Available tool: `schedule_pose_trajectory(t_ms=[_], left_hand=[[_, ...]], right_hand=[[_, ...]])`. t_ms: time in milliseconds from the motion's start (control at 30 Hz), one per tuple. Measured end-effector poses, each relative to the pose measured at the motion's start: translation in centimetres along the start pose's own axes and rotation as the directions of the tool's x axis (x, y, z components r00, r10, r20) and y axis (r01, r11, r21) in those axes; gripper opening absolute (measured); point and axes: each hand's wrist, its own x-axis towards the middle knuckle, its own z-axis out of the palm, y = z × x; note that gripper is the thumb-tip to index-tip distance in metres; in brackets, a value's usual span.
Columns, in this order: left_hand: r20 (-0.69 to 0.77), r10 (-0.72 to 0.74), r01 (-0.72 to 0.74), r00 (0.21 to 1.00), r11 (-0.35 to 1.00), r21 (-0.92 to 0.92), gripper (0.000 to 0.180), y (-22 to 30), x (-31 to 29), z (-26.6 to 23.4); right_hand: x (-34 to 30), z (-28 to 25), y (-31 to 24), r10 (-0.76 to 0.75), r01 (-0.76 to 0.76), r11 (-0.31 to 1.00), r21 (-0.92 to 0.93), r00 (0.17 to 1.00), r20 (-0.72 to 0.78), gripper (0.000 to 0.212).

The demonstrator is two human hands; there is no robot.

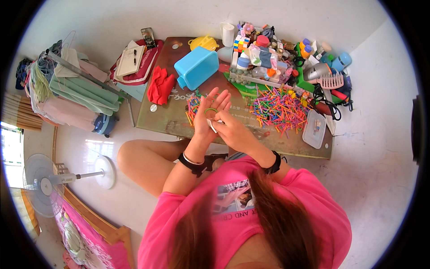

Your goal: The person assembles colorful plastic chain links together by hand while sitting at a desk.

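My left hand [202, 122] is held palm up above the near part of the table, its fingers stretched out. A thin green ring-shaped thing [210, 109] lies across the palm near the finger bases. My right hand [236, 130] reaches over from the right and meets the left palm, pinching a small white piece [213, 127] that looks like tissue or paper. Behind the left hand lies a small heap of coloured sticks [192, 110], partly hidden. To the right spreads a bigger pile of thin multicoloured sticks [280, 109].
The brown table [156, 117] carries a light blue plastic bin [197, 68], a red cloth [160, 85], a yellow plastic item [204, 42] and a clear shallow box [314, 130]. A crowded tray of bottles and toys [264, 56] fills the back right. A white fan [46, 186] stands left.
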Motion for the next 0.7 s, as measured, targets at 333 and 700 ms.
schedule_pose_trajectory(t_ms=[333,700], left_hand=[[0.049,-0.208,0.206,0.977,0.977,0.044,0.063,-1.0,0.2,-0.3],[-0.062,0.008,-0.001,0.998,0.993,0.116,0.054,-1.7,0.0,-0.3]], right_hand=[[0.7,-1.5,0.6,-0.005,-0.058,0.977,-0.204,0.954,-0.299,0.023],[-0.6,0.7,1.2,0.161,-0.198,0.943,-0.267,0.975,-0.153,0.019]])
